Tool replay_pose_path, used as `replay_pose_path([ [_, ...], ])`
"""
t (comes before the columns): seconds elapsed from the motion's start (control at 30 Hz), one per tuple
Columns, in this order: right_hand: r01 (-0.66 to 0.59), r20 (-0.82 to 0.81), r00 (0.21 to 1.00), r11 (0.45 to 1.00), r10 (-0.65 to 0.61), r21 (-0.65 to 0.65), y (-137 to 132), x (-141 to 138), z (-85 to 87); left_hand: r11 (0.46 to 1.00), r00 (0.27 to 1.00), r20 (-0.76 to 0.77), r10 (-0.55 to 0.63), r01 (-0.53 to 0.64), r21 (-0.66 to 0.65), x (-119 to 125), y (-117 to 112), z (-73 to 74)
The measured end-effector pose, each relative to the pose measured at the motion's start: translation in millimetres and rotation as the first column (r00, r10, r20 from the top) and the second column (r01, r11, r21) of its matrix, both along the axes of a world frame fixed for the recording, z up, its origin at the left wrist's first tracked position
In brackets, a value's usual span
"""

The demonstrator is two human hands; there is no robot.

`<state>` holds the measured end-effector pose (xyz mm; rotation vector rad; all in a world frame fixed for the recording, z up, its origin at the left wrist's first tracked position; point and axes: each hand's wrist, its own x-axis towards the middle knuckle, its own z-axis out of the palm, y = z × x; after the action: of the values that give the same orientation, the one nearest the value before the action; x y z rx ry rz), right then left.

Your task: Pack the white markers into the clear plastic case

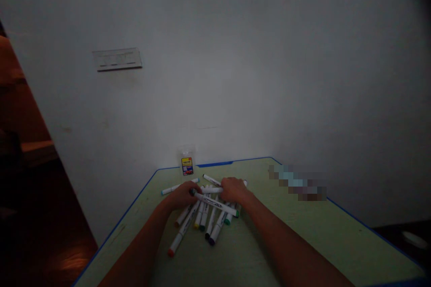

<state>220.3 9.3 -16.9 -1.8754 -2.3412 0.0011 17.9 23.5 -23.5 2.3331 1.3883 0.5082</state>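
Observation:
Many white double-ended markers lie in a loose pile on the pale green table, their caps orange, yellow, green and dark. My left hand is at the pile's left side, fingers curled at the dark-capped end of a white marker with a green far end. On the right, my right hand is closed over one end of another white marker, which points towards my left hand. My fingertips are partly hidden. An orange-capped marker lies nearest me, and a light-blue-capped marker lies beyond my left wrist.
A clear plastic pouch or case with a yellow and blue label stands at the table's back edge, against the wall. A blurred-out item lies at the right edge. Blue edging runs around the tabletop.

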Motion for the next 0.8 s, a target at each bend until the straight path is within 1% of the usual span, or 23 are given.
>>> replay_pose_path([
  [0.43, -0.008, -0.007, 1.000, 1.000, 0.008, -0.012, -1.7, -0.1, 0.8, 1.000, 1.000, -0.010, 0.009, -0.009, 0.000, 1.9, -3.4, 4.3],
  [0.8, -0.006, -0.006, 1.000, 1.000, 0.006, -0.021, -0.7, -0.4, 0.4, 1.000, 1.000, -0.013, 0.016, -0.016, 0.001, 0.5, -1.5, 1.2],
])
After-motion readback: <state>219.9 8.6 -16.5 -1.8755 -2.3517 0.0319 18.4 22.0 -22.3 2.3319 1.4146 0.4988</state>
